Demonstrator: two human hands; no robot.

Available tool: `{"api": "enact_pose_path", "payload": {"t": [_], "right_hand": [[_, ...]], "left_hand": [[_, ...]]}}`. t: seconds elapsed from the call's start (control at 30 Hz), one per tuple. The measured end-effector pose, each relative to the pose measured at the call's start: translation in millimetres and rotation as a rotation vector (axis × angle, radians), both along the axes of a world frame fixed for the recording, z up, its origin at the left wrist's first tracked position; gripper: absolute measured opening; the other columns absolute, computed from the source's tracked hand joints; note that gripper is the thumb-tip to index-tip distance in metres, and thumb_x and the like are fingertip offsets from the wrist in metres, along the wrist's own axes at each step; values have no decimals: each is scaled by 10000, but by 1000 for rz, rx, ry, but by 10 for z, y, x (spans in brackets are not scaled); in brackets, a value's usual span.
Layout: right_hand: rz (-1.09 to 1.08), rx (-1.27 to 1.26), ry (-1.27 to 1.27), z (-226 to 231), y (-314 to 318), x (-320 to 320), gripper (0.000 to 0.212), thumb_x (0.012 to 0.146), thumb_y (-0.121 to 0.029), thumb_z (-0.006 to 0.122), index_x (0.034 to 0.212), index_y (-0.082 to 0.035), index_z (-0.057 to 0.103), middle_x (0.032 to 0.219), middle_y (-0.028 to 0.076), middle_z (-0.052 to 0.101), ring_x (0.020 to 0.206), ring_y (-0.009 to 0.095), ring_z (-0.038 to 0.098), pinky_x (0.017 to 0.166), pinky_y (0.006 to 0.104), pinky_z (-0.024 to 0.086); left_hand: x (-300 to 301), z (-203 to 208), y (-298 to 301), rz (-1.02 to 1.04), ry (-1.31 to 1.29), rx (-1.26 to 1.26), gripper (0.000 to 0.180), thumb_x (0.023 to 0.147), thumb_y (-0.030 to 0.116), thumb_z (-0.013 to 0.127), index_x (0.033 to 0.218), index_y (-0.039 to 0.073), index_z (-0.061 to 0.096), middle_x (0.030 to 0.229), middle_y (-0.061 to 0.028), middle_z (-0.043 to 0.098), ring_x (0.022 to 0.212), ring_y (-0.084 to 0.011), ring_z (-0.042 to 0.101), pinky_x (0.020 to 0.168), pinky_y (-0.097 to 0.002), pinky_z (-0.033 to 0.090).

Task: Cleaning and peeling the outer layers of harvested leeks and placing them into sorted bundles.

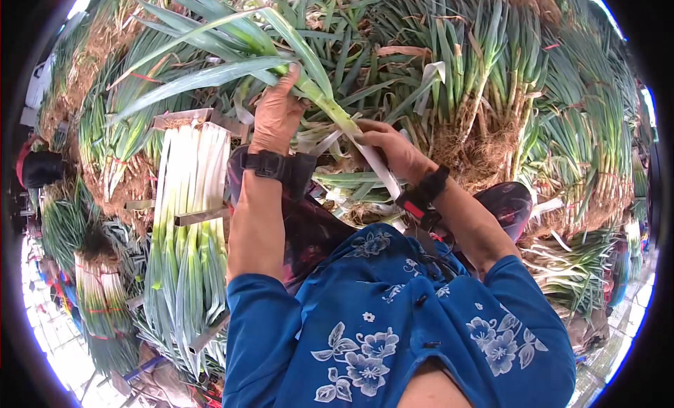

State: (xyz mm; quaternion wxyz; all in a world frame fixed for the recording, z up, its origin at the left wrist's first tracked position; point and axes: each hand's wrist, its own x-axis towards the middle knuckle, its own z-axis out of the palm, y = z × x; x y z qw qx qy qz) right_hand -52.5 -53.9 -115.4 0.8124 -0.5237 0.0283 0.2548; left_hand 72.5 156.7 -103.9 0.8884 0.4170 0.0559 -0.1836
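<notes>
A large green onion [330,107] slants across in front of me, its broad green leaves toward the upper left and its pale stalk toward the lower right. My left hand [277,116] is closed round it just below where the leaves spread. Farther down, my right hand [394,152] has its fingers closed at the pale part of the stalk. A strip of white skin or the stalk's white end [382,176] hangs beneath that hand; which one I cannot tell. Loose leaves and peelings [358,190] lie below the two hands.
Left of my knee, trimmed green onions [186,190] with white stalks rest in a wooden rack [200,217]. Unpeeled onions with brown roots [477,137] stand heaped at the right. Tied bundles [105,295] are at the far left, and more onions cover the ground ahead.
</notes>
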Motion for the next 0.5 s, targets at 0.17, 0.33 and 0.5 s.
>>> {"api": "enact_pose_path", "payload": {"t": [0.17, 0.33, 0.5], "right_hand": [[-76, -419, -369, 149, 115, 478, 489, 919, -315, 605, 1243, 50, 573, 1014, 77, 632, 918, 141, 566, 826, 279, 455], [-2, -538, -259, 62, 161, 800, 374, 875, -312, 631, 1023, 31, 644, 849, 21, 592, 771, 104, 529, 695, 263, 428], [65, -547, -153, -3, 211, 886, 377, 836, -301, 619, 1014, 30, 658, 866, 57, 629, 784, 139, 596, 705, 302, 514]], "left_hand": [[-158, -28, -88, 88, -44, 191, 349, 845, 195, 819, 1140, 97, 659, 1084, -14, 676, 989, -178, 636, 767, -341, 526], [-33, -133, -124, 113, -170, 274, 349, 824, 154, 834, 1120, 59, 675, 1046, -14, 679, 958, -146, 612, 838, -303, 493], [-10, -249, -73, 64, -201, 319, 319, 834, 155, 821, 1104, 66, 678, 1039, -17, 686, 911, -148, 630, 793, -308, 505]]}}
